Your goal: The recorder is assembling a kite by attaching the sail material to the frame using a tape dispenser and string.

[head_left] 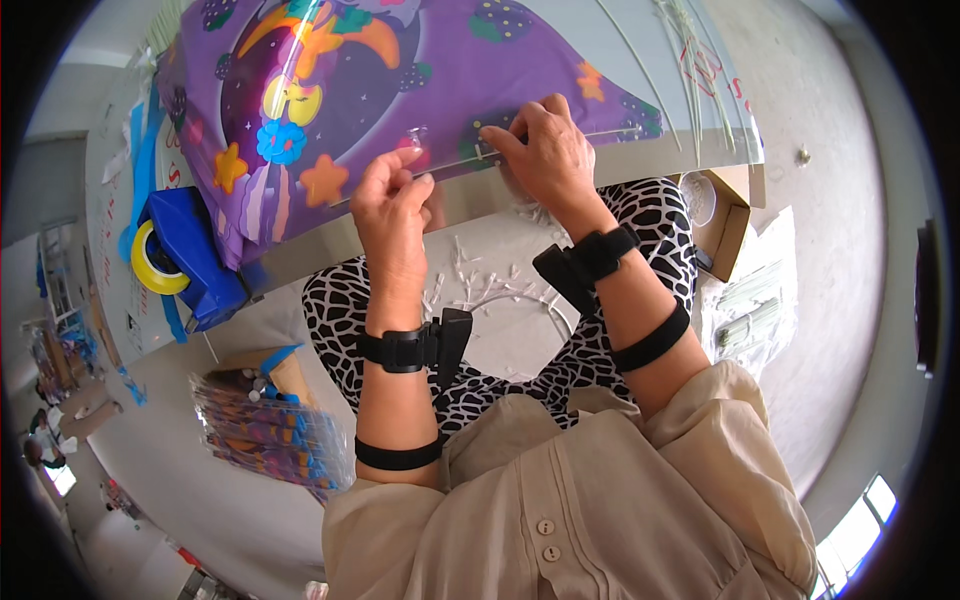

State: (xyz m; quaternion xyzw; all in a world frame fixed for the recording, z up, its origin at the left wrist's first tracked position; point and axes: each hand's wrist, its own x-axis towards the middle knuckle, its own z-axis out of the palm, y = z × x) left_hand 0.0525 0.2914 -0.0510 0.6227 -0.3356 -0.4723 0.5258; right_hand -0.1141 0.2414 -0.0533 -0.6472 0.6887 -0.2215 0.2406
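Note:
A purple kite-like fabric sheet (400, 85) with printed stars and moons lies across the table before me. Along its near edge runs a thin white rod (615, 132), with a small white fitting (480, 152) on it between my hands. My left hand (392, 205) is closed, thumb and forefinger together at the rod. A small clear piece (418, 135) shows just beyond its fingertips. My right hand (548, 155) lies over the rod to the right of the fitting, thumb out to the left and fingers curled. What its fingers hold is hidden.
A blue tape dispenser (195, 260) with yellow tape stands at the table's left corner. Thin pale rods (690, 75) lie at the far right. White fittings (460, 290) sit on a round tray between my knees. Boxes and bagged packs (275, 430) rest on the floor.

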